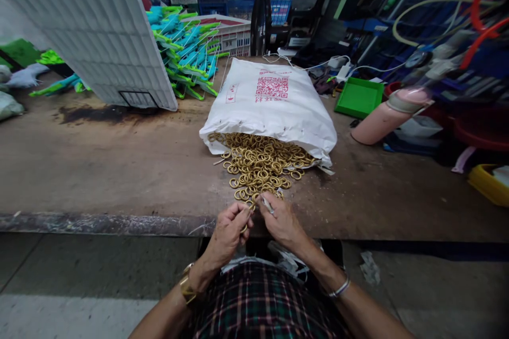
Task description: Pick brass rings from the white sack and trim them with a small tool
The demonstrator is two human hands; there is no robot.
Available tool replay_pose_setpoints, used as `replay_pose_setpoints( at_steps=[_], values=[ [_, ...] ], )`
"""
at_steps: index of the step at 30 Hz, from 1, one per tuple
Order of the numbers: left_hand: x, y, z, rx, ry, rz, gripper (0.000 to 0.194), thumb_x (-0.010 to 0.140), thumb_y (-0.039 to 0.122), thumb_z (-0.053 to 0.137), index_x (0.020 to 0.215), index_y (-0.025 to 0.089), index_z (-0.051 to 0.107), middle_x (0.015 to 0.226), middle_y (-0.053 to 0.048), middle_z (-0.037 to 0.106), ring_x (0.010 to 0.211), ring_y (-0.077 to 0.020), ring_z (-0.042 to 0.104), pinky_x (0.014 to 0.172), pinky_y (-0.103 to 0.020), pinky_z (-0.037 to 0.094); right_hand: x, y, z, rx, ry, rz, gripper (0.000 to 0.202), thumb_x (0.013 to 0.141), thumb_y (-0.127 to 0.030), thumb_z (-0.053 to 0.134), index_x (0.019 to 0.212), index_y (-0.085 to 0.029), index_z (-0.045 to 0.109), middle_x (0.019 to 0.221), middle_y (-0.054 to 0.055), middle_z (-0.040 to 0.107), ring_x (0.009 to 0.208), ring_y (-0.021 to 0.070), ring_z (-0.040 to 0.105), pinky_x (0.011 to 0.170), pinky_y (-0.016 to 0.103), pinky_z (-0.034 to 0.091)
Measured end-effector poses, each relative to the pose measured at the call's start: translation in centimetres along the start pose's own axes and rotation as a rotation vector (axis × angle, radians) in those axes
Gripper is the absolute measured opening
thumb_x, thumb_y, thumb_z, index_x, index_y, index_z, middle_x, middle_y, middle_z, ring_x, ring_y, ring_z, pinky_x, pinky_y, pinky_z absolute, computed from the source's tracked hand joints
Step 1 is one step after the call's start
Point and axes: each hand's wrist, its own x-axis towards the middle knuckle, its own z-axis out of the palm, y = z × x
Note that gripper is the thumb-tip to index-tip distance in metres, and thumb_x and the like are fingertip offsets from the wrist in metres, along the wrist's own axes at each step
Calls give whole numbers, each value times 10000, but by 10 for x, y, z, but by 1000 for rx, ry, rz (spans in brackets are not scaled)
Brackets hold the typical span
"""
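Observation:
A heap of gold-coloured rings [262,161] spills from the open mouth of a white woven sack [278,98] onto the workbench [119,169]. At the bench's front edge, my left hand [228,230] is closed in a pinch, with a gold ring [243,229] at its fingers. My right hand [283,222] is close beside it, closed round a small pale, blade-like tool [268,206] whose exact kind I cannot make out. Its fingertips touch the near end of the heap. Part of what lies between both hands' fingertips is hidden.
A white ribbed panel [119,37] stands at the left, with turquoise and green plastic parts [186,47] behind it. Right of the sack are a green tray [360,96], a pink bottle [387,116] and a yellow bin [491,183]. A black fan [261,24] and crates stand at the back.

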Motion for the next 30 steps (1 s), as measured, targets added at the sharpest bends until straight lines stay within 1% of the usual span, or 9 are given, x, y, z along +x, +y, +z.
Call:
replay_pose_setpoints(
  at_steps=[4, 8, 12, 15, 19, 23, 24, 27, 30],
  values=[
    [-1, 4, 1, 95, 22, 38, 346, 762, 504, 526, 753, 161, 484, 595, 39, 484, 414, -44, 376, 387, -158, 313, -8, 0, 3, -201, -97, -79, 147, 754, -131, 390, 759, -194, 523, 612, -9, 549, 558, 116, 464, 535, 212, 265],
    [-3, 6, 3, 148, 66, 54, 364, 741, 519, 537, 708, 162, 473, 554, 43, 466, 400, -47, 368, 388, -162, 298, -9, -1, 5, -324, -151, -80, 182, 739, -118, 398, 829, -189, 539, 672, 15, 608, 609, 130, 513, 546, 224, 249],
    [-1, 3, 1, 173, 78, 93, 359, 740, 514, 538, 701, 161, 484, 560, 40, 469, 413, -50, 368, 399, -163, 291, -8, -2, 5, -422, -214, -78, 210, 735, -119, 407, 883, -181, 542, 704, 37, 632, 618, 142, 534, 549, 240, 239],
    [-3, 0, -1, 172, 71, 85, 359, 747, 513, 534, 696, 161, 485, 553, 38, 467, 420, -51, 366, 399, -163, 279, -10, -3, 6, -482, -241, -64, 216, 754, -127, 404, 916, -178, 537, 724, 50, 644, 616, 146, 547, 548, 249, 234],
    [-22, 3, -1, 61, 3, 28, 339, 776, 486, 524, 691, 162, 471, 524, 52, 438, 396, -34, 320, 385, -156, 242, -9, -5, 5, -518, -234, -20, 224, 738, -113, 424, 923, -178, 532, 741, 53, 654, 624, 146, 562, 536, 247, 226],
    [-48, 9, -3, -112, -95, -95, 282, 777, 436, 556, 739, 167, 481, 569, 35, 493, 386, -34, 357, 357, -151, 235, -4, -2, 2, -556, -147, 58, 188, 774, -131, 398, 883, -178, 544, 726, 55, 655, 611, 151, 566, 532, 253, 228],
    [-50, 9, -5, -179, -93, -114, 279, 772, 429, 565, 732, 168, 478, 563, 36, 492, 384, -37, 366, 353, -151, 238, -3, -2, 2, -555, -120, 52, 184, 777, -134, 399, 877, -180, 546, 733, 53, 656, 624, 154, 571, 540, 254, 236],
    [-48, 7, -14, -353, 11, -142, 287, 757, 409, 590, 687, 158, 469, 598, 26, 510, 420, -40, 401, 370, -148, 264, -3, -4, 8, -505, -73, -14, 178, 780, -139, 414, 890, -194, 543, 777, 36, 660, 679, 157, 587, 571, 248, 268],
    [-40, 5, -23, -415, 109, -166, 276, 734, 384, 620, 696, 133, 509, 686, -11, 557, 498, -52, 460, 407, -147, 302, -4, -8, 18, -476, -79, -49, 173, 808, -189, 428, 948, -205, 529, 846, 30, 661, 723, 158, 598, 593, 244, 296]
  ],
)
